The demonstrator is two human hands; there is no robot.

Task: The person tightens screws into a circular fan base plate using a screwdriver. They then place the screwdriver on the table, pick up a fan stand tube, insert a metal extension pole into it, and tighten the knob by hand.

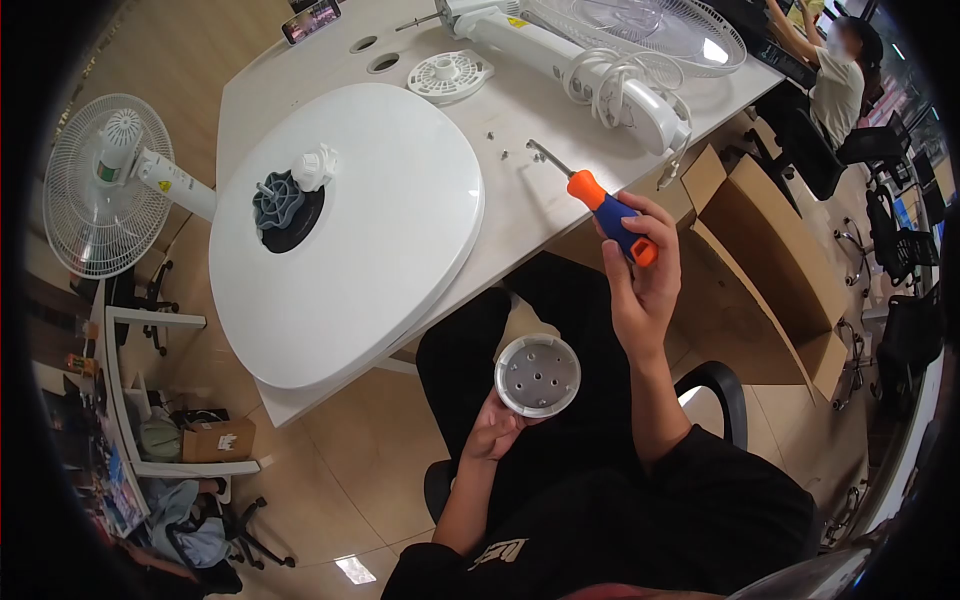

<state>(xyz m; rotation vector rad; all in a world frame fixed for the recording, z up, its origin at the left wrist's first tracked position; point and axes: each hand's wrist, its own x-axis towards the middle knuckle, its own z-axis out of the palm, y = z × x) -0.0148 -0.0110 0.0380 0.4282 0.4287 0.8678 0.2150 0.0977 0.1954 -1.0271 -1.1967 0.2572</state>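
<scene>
Above my lap, my left hand [494,428] is closed around a white cylindrical part [539,376]. Its round end faces up and shows a grey plate with several holes. My right hand [646,285] grips the blue and orange handle of a screwdriver [612,218], whose shaft points up and left over the table edge. Several small screws [505,155] lie on the table near the screwdriver's tip. A large white fan base [400,270] rests on the table, with a dark grey knob [277,204] and a white knob [316,167] on it.
On the white table [530,215] are a slotted round plate [448,76], a fan column [560,62] with a coiled cord, a fan grille [640,30] and a phone [311,21]. An open cardboard box [770,260] stands at right. Another fan [108,185] is at left; a person sits top right.
</scene>
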